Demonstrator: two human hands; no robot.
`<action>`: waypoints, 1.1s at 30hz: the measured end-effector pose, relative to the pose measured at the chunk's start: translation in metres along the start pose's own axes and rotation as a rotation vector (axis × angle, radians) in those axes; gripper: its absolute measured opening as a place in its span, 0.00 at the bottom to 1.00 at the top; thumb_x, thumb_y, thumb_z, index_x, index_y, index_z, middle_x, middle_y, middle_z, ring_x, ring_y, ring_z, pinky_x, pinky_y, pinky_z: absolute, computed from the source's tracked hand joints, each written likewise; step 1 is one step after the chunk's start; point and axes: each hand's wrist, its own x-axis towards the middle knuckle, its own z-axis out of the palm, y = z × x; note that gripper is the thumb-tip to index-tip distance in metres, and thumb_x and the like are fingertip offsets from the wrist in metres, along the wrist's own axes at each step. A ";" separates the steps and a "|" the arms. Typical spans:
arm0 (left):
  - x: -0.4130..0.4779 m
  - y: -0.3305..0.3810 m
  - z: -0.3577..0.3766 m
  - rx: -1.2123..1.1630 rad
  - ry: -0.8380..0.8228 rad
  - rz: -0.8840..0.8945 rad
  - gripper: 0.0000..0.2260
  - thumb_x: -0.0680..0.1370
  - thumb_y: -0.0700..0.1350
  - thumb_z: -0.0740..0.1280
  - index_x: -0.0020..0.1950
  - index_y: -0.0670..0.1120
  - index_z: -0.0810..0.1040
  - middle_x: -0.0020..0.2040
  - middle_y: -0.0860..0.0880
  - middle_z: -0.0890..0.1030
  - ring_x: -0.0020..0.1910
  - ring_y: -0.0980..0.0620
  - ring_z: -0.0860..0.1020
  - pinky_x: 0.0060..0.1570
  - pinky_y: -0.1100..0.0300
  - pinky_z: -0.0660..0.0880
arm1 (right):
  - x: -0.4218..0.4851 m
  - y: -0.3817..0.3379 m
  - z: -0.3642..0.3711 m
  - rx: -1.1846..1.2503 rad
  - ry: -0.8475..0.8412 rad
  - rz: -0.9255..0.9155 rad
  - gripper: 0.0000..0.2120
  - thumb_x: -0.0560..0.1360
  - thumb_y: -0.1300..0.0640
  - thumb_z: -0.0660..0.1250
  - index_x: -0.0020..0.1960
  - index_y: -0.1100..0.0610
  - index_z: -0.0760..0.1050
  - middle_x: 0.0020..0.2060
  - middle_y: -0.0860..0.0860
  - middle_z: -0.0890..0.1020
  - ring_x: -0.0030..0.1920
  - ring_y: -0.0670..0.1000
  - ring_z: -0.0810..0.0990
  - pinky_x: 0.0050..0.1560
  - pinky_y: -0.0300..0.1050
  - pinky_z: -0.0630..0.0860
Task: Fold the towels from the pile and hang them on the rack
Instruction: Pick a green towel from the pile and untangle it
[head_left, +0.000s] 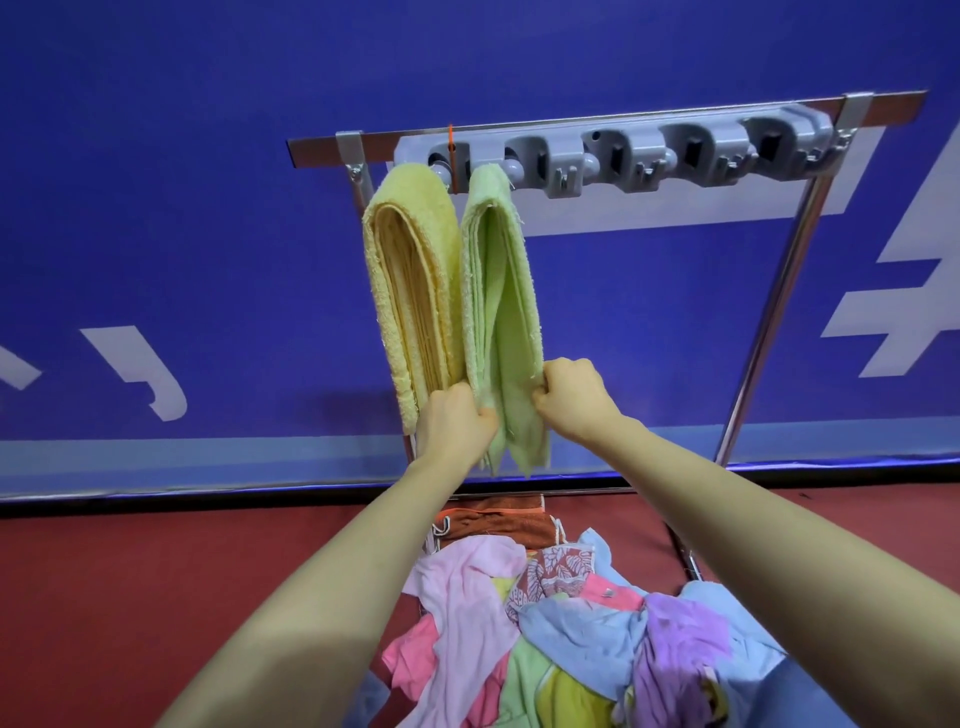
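Green towel (501, 312): folded, hung from the second clip of the grey holder strip (613, 150) on the metal rack (779, 291), lower end pinched on both sides. Left hand (454, 423): fingers curled on the towel's left edge near the bottom. Right hand (574, 395): fingers curled on its right edge. Yellow towel (410, 280): folded, hung just beside on the left, touching the green one. Pile of towels (561, 623): pink, blue, purple, green and patterned pieces, loose, below the arms at the rack's foot. Backdrop: blue banner (182, 208) with white marks; red floor (156, 571).
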 end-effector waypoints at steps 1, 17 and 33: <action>0.000 -0.002 0.000 0.005 -0.011 0.008 0.08 0.76 0.45 0.62 0.39 0.43 0.68 0.45 0.38 0.79 0.44 0.36 0.77 0.36 0.53 0.69 | -0.001 0.001 0.001 -0.017 0.003 -0.003 0.12 0.72 0.64 0.57 0.31 0.59 0.59 0.27 0.56 0.67 0.32 0.58 0.64 0.28 0.45 0.58; -0.008 -0.005 0.014 0.021 -0.024 0.126 0.14 0.79 0.52 0.64 0.52 0.41 0.77 0.50 0.37 0.82 0.52 0.34 0.79 0.44 0.50 0.73 | -0.017 -0.014 0.015 0.022 -0.141 -0.103 0.14 0.73 0.65 0.58 0.30 0.57 0.61 0.29 0.57 0.71 0.36 0.60 0.68 0.32 0.49 0.62; -0.025 -0.016 0.028 -0.107 -0.206 0.082 0.08 0.74 0.47 0.67 0.51 0.46 0.79 0.48 0.42 0.83 0.50 0.38 0.80 0.42 0.51 0.77 | -0.034 -0.011 0.030 0.225 -0.144 0.034 0.26 0.67 0.33 0.58 0.41 0.58 0.68 0.35 0.56 0.80 0.38 0.60 0.76 0.38 0.55 0.74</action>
